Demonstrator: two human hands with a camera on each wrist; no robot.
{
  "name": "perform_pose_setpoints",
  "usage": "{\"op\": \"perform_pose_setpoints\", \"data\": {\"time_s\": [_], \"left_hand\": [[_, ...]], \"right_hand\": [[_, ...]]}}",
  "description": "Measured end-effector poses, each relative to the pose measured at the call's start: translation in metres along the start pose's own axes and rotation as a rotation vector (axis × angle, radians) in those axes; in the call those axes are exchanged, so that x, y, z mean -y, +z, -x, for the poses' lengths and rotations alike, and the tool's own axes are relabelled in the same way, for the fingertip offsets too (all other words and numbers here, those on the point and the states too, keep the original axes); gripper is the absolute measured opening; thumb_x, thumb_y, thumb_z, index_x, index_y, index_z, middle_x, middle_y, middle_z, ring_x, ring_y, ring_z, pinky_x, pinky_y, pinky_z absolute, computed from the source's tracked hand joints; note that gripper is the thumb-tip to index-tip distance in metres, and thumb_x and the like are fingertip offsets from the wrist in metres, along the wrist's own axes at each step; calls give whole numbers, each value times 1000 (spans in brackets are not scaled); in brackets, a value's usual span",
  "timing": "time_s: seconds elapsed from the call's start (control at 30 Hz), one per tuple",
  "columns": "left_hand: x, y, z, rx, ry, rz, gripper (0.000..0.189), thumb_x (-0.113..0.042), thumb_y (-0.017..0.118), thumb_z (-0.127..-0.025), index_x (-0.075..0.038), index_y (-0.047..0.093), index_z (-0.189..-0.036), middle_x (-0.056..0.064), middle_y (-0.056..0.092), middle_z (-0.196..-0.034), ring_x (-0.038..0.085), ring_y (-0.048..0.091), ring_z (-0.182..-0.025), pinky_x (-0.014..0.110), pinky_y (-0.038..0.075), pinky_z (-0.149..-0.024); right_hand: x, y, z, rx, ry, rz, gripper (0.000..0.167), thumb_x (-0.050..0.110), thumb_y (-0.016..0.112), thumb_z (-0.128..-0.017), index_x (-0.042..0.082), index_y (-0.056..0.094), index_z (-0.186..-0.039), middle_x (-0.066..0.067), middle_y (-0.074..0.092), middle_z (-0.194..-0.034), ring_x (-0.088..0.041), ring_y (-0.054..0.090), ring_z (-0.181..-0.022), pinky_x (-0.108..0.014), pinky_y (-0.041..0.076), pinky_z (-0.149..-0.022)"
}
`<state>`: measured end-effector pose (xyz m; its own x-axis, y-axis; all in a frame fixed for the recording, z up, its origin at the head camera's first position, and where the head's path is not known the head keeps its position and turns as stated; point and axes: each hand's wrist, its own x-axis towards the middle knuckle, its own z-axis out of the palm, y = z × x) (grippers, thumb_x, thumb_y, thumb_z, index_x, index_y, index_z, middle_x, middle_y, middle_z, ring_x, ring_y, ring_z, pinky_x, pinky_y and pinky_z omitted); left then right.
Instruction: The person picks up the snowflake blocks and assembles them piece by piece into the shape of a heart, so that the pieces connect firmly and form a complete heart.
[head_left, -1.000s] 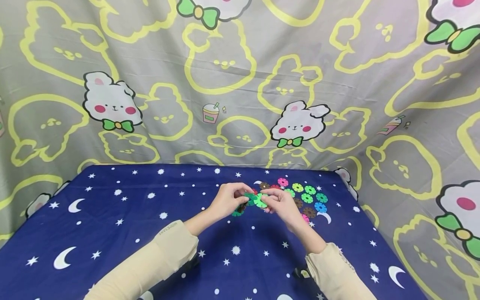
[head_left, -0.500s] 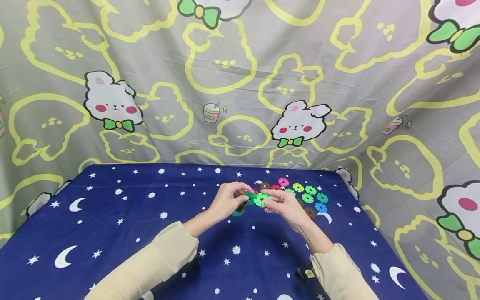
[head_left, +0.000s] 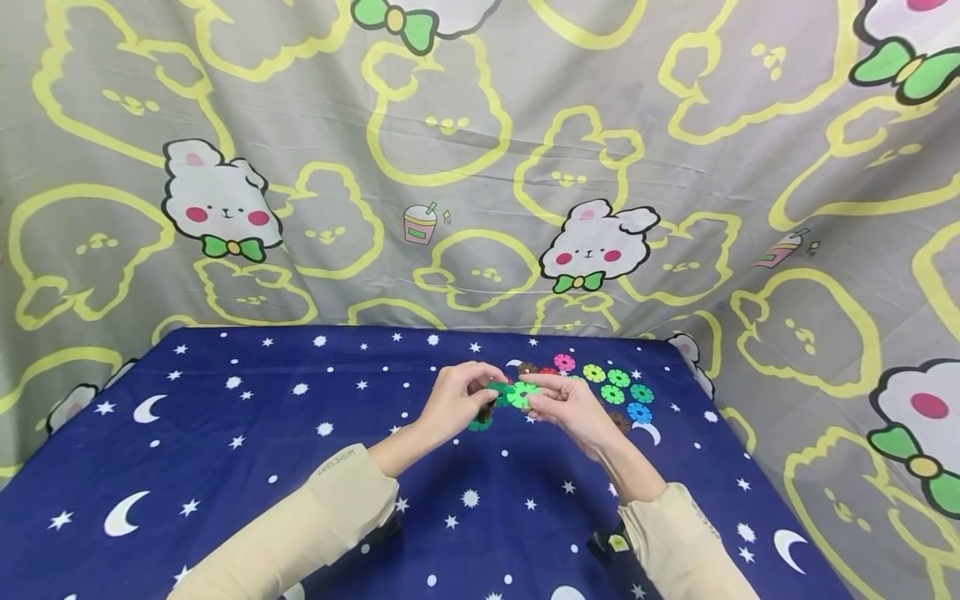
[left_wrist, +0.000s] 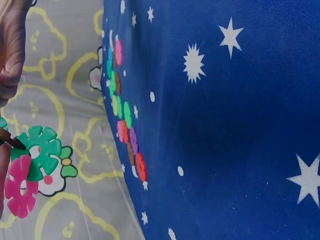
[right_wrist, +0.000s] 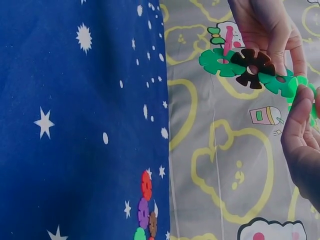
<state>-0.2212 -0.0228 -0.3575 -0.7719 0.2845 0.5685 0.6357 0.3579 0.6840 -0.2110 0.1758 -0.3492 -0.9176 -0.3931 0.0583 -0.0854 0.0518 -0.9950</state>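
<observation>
In the head view my left hand [head_left: 455,404] pinches a chain of interlocking notched plastic discs. The right wrist view shows this chain as a green disc [right_wrist: 214,63], a dark brown disc [right_wrist: 248,76] and a second green disc [right_wrist: 274,84]. A pink disc [left_wrist: 21,186] joins its end, seen in the left wrist view. My right hand [head_left: 573,412] pinches a light green disc [head_left: 522,395] between thumb and fingers, against the chain's near green disc. Fingers partly hide how those two meet.
Loose discs lie on the star-patterned blue cloth [head_left: 300,467] beyond and right of my hands, among them a pink disc [head_left: 564,362], a blue disc [head_left: 640,413] and several green ones. A printed grey curtain [head_left: 330,108] hangs behind the table.
My right hand's fingers and forearm have shifted slightly to the right, and more of the light green disc shows. The left hand holds the chain in nearly the same spot.
</observation>
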Motion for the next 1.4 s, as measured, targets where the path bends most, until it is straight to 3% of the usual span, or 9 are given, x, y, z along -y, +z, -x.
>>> {"op": "perform_pose_setpoints", "data": {"time_s": [0.27, 0.4, 0.67, 1.0, 1.4], "left_hand": [[-2, 1, 2, 5, -28, 27, 15, 6, 68, -75, -6, 69, -85, 2, 57, -64, 5, 45, -50, 21, 41, -49], [-3, -1, 1, 26, -14, 40, 14, 6, 67, -76, -5, 69, -85, 4, 61, -68, 6, 48, -51, 21, 43, -50], [-7, -11, -8, 132, 15, 92, 13, 2, 66, -79, -2, 69, -90, 8, 67, -77, 9, 58, -59, 23, 49, -60], [-8, -17, -11, 232, -137, 229, 18, 4, 57, -85, 4, 66, -101, 18, 66, -82, 23, 64, -69, 24, 53, -61], [-9, -19, -12, 295, -253, 310, 21, 3, 55, -86, 5, 64, -106, 16, 65, -89, 25, 65, -79, 30, 54, -65]], "right_hand": [[1, 2, -1, 23, 10, -15, 44, 4, 52, -91, -17, 38, -128, 6, 64, -83, -5, 60, -72, -19, 50, -70], [2, 3, 1, 32, 6, -20, 46, 6, 52, -92, -17, 37, -129, 7, 64, -85, -6, 60, -73, -19, 50, -71], [5, 0, 5, 42, -41, -40, 46, 6, 50, -93, -19, 35, -129, 6, 64, -85, -7, 60, -75, -19, 50, -73], [1, 1, 2, -9, 5, -93, 45, 13, 46, -96, -16, 37, -129, 3, 65, -82, -7, 59, -75, -17, 49, -72], [-3, 2, 2, -33, 24, -57, 47, 23, 45, -97, -14, 42, -126, 2, 63, -85, -8, 59, -76, -20, 50, -75]]}}
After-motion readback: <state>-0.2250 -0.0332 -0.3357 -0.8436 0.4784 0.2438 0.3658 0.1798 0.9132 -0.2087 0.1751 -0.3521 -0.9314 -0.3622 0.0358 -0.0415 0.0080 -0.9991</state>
